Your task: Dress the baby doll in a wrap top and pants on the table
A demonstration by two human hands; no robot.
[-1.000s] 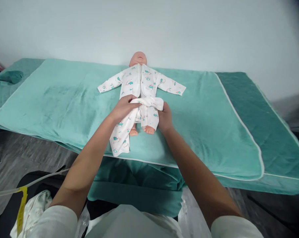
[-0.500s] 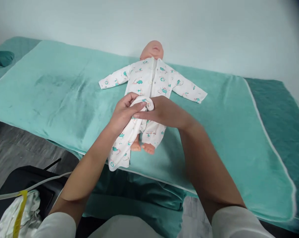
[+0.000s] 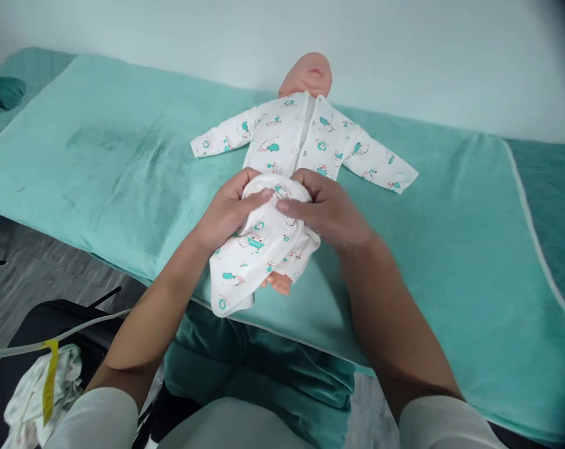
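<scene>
A baby doll (image 3: pixel 305 76) lies face up, its head toward the wall, in a white printed top (image 3: pixel 273 131) with both sleeves spread out. Above its legs, a separate white printed baby garment (image 3: pixel 252 249) is bunched at its upper edge. My left hand (image 3: pixel 229 212) pinches that edge from the left, thumb on top. Opposite it, my right hand (image 3: pixel 333 209) grips the same edge with the thumb pressed on the cloth. The lower part hangs loose to the left, covering most of the doll's legs; feet (image 3: pixel 279 284) show below it.
The doll rests on a bed with a green velvety cover (image 3: pixel 123 156) against a pale wall (image 3: pixel 170 37). At lower left, a black chair (image 3: pixel 62 318) holds crumpled printed cloth (image 3: pixel 43 386), near a pale tube (image 3: pixel 86 327) and a yellow tape measure (image 3: pixel 51 380).
My hands have moved apart, spreading the gathered garment edge wider. Its hanging part has fanned out over the doll's legs. The view has shifted slightly, so the doll appears higher and further right.
</scene>
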